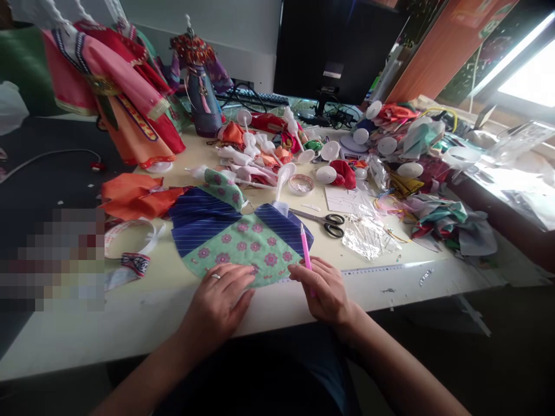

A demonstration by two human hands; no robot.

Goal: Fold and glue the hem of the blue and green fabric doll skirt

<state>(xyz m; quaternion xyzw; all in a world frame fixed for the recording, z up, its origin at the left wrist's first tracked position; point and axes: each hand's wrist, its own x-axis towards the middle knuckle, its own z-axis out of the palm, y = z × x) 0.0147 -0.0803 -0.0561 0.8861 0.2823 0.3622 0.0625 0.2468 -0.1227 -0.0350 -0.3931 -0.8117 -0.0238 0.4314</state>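
A doll-sized skirt piece (pixel 249 248) in green flowered fabric and navy striped fabric lies spread out near the table's front edge. My left hand (pixel 221 297) rests flat on its lower left edge, fingers stretched and a ring on one of them. At the lower right edge of the fabric, my right hand (pixel 323 286) is closed around a pink pen (pixel 306 248), whose tip points up and away from the cloth. A ruler (pixel 373 270) lies just right of that hand, partly hidden by the fabric and the hand.
Black-handled scissors (pixel 333 225) and a clear plastic bag (pixel 368 237) lie to the right. Tape rolls (pixel 125 238) and orange cloth (pixel 134 195) are at the left. Behind are white doll parts (pixel 255 153), dressed doll figures (pixel 199 86) and a monitor (pixel 333 52). Fabric scraps (pixel 437 216) pile up at right.
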